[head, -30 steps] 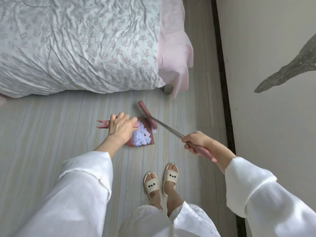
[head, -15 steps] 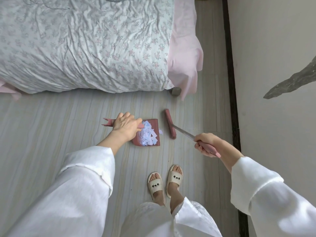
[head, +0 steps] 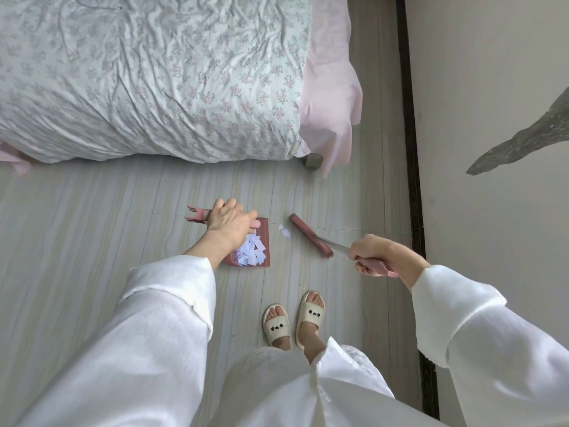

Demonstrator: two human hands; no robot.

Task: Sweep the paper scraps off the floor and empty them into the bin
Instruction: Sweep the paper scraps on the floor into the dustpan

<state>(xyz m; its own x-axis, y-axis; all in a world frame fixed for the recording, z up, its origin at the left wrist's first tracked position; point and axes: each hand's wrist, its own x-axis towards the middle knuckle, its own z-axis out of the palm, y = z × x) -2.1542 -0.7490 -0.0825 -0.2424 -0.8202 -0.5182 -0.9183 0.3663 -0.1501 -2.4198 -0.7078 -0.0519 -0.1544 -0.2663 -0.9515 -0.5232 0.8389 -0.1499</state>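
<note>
on pale wood-grain floor (head: 92, 229) beside bed under crumpled floral quilt (head: 147, 75): left hand (head: 229, 222) curled round handle of flat dusty-pink plastic dustpan (head: 264, 241), pan resting on the boards, open lip toward the right. heap of small white paper scraps (head: 251, 251) already lying inside the pan. two or three loose white paper bits (head: 284, 232) on the floor just beyond the lip, between pan and brush. right hand (head: 374, 253) clamped on pink grip of long-handled pink brush with metal shaft (head: 311, 235), head down at the floor just right of the loose bits, apart from them by a small gap. hands well apart, each gripping its own tool. cream slippers (head: 292, 318) planted nearer the camera, white sleeves framing both sides.

step in hand, by judgement: tail end of the sweeping, most scraps gathered, last bits waiting. next move calls for a short, low stroke leftward, bristles kept on the boards so the light paper slides over the lip rather than flicking past or under it; pan to be held flat and pressed down meanwhile. after that, a level lift of the pan to keep the heap from spilling. no bin in view, so its place cannot be told. dark skirting (head: 411, 149) and plain wall to the right.
</note>
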